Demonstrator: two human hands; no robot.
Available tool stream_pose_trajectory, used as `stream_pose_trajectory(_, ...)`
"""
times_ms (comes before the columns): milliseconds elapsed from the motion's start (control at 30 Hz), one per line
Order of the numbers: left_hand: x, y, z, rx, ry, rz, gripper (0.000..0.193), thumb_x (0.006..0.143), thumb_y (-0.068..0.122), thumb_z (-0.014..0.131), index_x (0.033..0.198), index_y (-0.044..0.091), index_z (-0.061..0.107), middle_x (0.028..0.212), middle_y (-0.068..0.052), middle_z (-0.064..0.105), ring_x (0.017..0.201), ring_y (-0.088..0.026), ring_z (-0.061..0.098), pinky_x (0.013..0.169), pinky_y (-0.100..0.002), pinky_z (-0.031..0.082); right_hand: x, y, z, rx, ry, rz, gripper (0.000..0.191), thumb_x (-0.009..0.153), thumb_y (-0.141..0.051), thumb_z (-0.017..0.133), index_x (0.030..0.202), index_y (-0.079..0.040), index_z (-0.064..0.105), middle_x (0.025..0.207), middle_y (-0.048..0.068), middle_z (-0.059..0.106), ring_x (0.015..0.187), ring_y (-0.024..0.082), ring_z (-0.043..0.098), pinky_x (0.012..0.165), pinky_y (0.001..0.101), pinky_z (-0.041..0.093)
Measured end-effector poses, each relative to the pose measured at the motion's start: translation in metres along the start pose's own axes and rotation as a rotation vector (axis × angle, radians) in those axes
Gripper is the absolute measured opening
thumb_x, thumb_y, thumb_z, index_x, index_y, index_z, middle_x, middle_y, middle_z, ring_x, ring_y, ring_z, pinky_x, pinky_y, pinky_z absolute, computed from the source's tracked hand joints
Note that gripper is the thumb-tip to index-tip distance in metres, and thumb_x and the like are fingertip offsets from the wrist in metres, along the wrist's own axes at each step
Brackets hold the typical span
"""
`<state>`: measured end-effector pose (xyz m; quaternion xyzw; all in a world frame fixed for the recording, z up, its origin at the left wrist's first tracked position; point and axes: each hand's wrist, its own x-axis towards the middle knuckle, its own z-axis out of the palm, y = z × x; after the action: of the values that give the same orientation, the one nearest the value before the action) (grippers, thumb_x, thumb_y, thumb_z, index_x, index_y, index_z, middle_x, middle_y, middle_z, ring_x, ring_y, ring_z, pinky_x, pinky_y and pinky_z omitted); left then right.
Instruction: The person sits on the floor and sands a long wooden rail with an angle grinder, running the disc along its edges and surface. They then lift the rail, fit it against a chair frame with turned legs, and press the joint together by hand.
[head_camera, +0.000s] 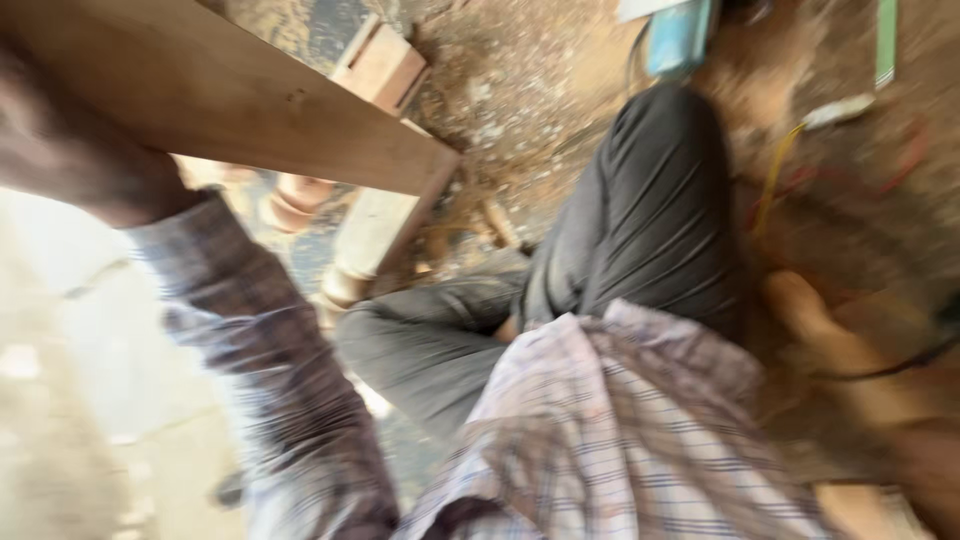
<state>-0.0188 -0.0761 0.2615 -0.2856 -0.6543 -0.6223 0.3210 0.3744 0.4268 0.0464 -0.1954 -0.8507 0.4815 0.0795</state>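
Blurred view. Left hand (85, 170) up at far left, wrapped on the underside of a long wooden plank (230, 95) that slants across the upper left; fingers closed on it. Right hand (830, 335) low at right, near sawdust floor (520, 90); finger state can't tell. Grey trousers (640, 220) in the middle.

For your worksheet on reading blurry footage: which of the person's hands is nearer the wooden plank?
Left. The left hand grips the plank at its near edge; the right hand is far off, low beside the knee.
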Motion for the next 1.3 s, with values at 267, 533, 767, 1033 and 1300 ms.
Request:
stream_pose_trajectory(267,0.001,0.013,-0.002,-0.2,-0.12,-0.106,0.05,0.119,0.029,0.063,0.137,-0.018,0.06,0.127,-0.032,0.072,0.111,-0.041,0.076,0.101,-0.05,0.064,0.029,-0.118,0.02,0.177,-0.161,-0.297,0.03,0.08,-0.012,0.072,0.102,0.0,0.056,0.079,0.013,0.064,0.063,0.026,0.062,0.055,0.0411,0.053)
stream_pose_trajectory(533,-0.004,0.014,-0.006,-0.228,-0.138,-0.235,0.06,0.116,0.04,0.063,0.139,-0.016,0.057,0.13,-0.026,0.068,0.115,-0.036,0.073,0.104,-0.046,0.063,0.05,-0.146,0.008,0.322,-0.177,-0.318,0.023,0.078,-0.009,0.073,0.093,0.0,0.059,0.072,0.011,0.063,0.056,0.023,0.061,0.05,0.0388,0.052)
stream_pose_trajectory(767,-0.01,0.013,-0.024,-0.119,-0.017,-0.279,0.066,0.11,0.045,0.061,0.142,-0.012,0.056,0.141,-0.028,0.065,0.126,-0.036,0.071,0.11,-0.05,0.059,0.087,-0.136,0.038,0.707,-0.287,0.027,0.017,0.076,-0.007,0.073,0.085,0.001,0.062,0.065,0.009,0.063,0.05,0.02,0.06,0.045,0.0367,0.051)
stream_pose_trajectory(1033,-0.018,0.021,-0.029,-0.028,0.091,-0.318,0.065,0.104,0.048,0.058,0.138,-0.008,0.057,0.14,-0.025,0.063,0.125,-0.031,0.069,0.11,-0.046,0.058,0.137,-0.13,0.162,0.928,-0.888,0.618,0.012,0.073,-0.004,0.073,0.078,0.002,0.064,0.06,0.008,0.062,0.044,0.017,0.059,0.04,0.0353,0.049)
stream_pose_trajectory(1300,-0.022,0.023,-0.034,0.042,0.134,-0.312,0.065,0.102,0.051,0.058,0.136,-0.004,0.06,0.141,-0.022,0.062,0.125,-0.027,0.067,0.11,-0.042,0.057,0.149,-0.118,0.164,0.854,-1.003,0.82,0.013,0.072,-0.004,0.07,0.08,0.001,0.062,0.061,0.009,0.063,0.043,0.018,0.058,0.039,0.034,0.051)
